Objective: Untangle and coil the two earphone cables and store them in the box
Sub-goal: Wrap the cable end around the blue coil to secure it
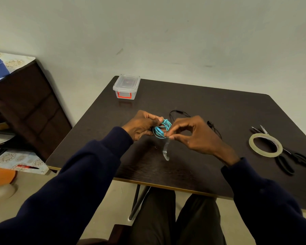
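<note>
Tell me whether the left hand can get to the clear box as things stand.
Probably yes. Nothing lies on the table between the left hand and the clear box, so the way looks free. But that hand grips the teal cable coil, and the box looks closed.

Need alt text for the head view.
The left hand holds a coiled teal earphone cable above a dark table; the right hand pinches a clear tape strip beside it. A black cable lies behind; a lidded clear box, tape roll and scissors sit nearby.
</note>
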Demonstrator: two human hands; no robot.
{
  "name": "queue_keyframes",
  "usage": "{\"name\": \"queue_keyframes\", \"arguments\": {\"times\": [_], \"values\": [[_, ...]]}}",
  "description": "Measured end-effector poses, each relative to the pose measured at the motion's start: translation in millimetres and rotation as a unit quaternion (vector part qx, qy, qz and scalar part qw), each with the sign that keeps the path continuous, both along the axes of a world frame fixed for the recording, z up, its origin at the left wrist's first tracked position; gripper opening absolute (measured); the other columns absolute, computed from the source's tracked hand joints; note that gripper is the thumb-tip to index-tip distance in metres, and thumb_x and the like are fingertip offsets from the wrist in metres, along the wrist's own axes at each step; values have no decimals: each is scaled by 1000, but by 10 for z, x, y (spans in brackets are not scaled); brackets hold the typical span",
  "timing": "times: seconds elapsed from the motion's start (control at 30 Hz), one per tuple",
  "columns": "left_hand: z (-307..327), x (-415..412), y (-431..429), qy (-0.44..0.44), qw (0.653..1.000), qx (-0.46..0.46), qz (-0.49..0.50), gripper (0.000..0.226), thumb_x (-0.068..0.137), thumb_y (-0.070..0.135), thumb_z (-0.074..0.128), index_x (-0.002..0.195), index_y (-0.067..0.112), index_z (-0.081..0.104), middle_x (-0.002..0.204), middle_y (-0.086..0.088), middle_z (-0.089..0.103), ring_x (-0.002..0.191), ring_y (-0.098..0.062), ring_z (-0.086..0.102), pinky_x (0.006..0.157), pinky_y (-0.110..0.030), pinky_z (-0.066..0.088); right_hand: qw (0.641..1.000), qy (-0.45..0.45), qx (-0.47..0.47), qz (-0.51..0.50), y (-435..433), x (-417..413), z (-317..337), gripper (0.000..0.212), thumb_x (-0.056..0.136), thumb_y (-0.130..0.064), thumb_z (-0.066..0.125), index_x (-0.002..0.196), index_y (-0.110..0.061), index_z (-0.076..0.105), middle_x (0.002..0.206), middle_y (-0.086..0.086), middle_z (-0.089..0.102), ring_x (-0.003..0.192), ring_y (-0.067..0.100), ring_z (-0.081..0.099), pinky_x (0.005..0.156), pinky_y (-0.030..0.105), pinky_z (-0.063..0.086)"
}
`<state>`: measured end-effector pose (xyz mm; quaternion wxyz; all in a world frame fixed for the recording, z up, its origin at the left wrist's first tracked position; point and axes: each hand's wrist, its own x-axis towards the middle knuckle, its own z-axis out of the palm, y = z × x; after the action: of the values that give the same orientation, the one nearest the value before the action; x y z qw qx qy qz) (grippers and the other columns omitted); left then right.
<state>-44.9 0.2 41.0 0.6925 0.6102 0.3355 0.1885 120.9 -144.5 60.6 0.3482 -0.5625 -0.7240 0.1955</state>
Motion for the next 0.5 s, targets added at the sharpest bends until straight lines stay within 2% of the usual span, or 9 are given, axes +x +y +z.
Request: {"name": "queue_keyframes", "arguments": {"times": [0.13, 0.23, 0.3, 0.4, 0.43, 0.5], "values": [[8, -2, -1, 10, 1000, -3, 12, 12, 95, 14, 64, 97, 5, 73, 86, -6, 77, 79, -15, 75, 71, -28, 63, 999, -46, -4, 26, -29, -7, -11, 15, 85, -11, 78, 99, -13, 77, 107, -5, 74, 107, 7, 68, 95, 35, 57], [9, -15, 8, 9, 1000, -23, 17, 13, 95, 15, 66, 99, 5, 72, 88, -8, 77, 79, -16, 75, 69, -28, 63, 997, -65, 7, 38, -55, -3, -4, 16, 85, -10, 78, 100, -12, 77, 110, -3, 74, 109, 6, 67, 96, 30, 56], [6, -8, 28, 1, 997, -69, 29, 17, 93, 15, 68, 103, 2, 72, 93, -12, 77, 83, -19, 75, 77, -34, 63, 995, -90, 21, 46, -72, -20, 3, 16, 85, -10, 78, 100, -12, 77, 111, -2, 74, 109, 4, 66, 96, 22, 53], [7, 22, 31, -25, 984, -168, 59, 25, 90, 12, 72, 110, -3, 67, 104, -17, 71, 99, -27, 68, 99, -52, 54, 982, -176, 43, 44, -84, -39, -9, 16, 84, -11, 79, 99, -16, 78, 109, -5, 75, 103, 1, 66, 94, 16, 43], [13, 29, 21, -37, 979, -192, 64, 23, 89, 11, 72, 108, -1, 67, 104, -16, 69, 100, -28, 67, 101, -54, 52, 977, -203, 46, 40, -83, -44, -18, 16, 84, -12, 79, 98, -17, 78, 108, -5, 75, 102, 2, 66, 95, 17, 39], [37, 39, -5, -65, 969, -230, 59, 17, 90, 11, 71, 103, 2, 67, 99, -12, 67, 92, -23, 67, 97, -49, 53, 970, -235, 47, 40, -86, -56, -25, 13, 84, -11, 78, 97, -16, 78, 106, -4, 75, 98, 6, 68, 94, 18, 39]]}}
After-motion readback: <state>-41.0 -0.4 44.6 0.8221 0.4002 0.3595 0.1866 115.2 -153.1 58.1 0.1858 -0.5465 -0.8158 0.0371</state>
